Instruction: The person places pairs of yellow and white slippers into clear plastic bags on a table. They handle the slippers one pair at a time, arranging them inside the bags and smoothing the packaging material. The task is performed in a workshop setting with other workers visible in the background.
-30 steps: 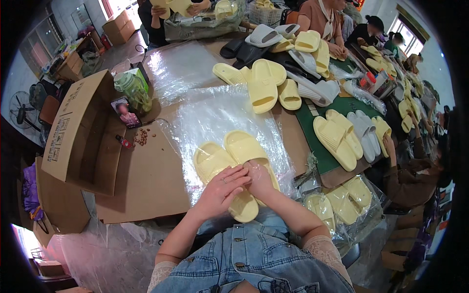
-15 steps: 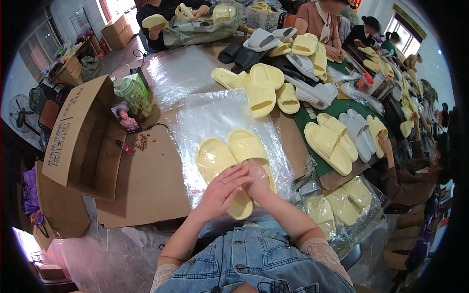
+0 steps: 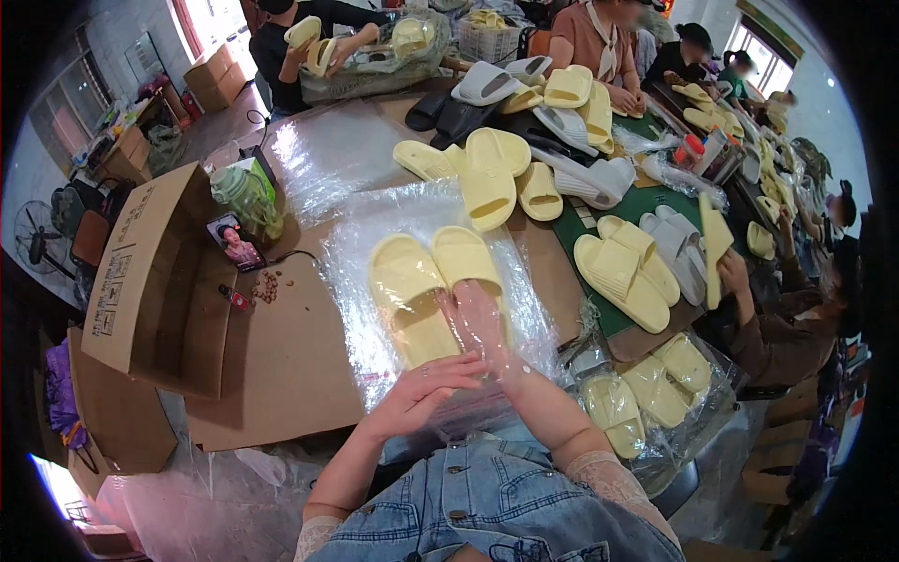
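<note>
A pair of pale yellow slippers, the left slipper (image 3: 405, 267) and the right slipper (image 3: 461, 251), lies side by side, toes away from me, in a clear plastic bag (image 3: 361, 323). My right hand (image 3: 476, 314) reaches inside the bag and grips the right slipper near its strap; film and the slipper partly hide the fingers. Just below, my left hand (image 3: 426, 389) lies at the bag's near end, palm down, its fingers stretched toward my right wrist and the thumb apart.
An open cardboard box (image 3: 150, 281) stands at left beside a phone (image 3: 236, 242) and a green jar (image 3: 245, 199). Loose yellow slippers (image 3: 492, 178) lie beyond the bag. Bagged slippers (image 3: 655, 393) sit at right. A co-worker's hand (image 3: 733, 272) holds a slipper there.
The slippers have shifted slightly away from me in the bag. My left hand has slid off my right hand toward me. At right, the co-worker has lifted a yellow slipper upright.
</note>
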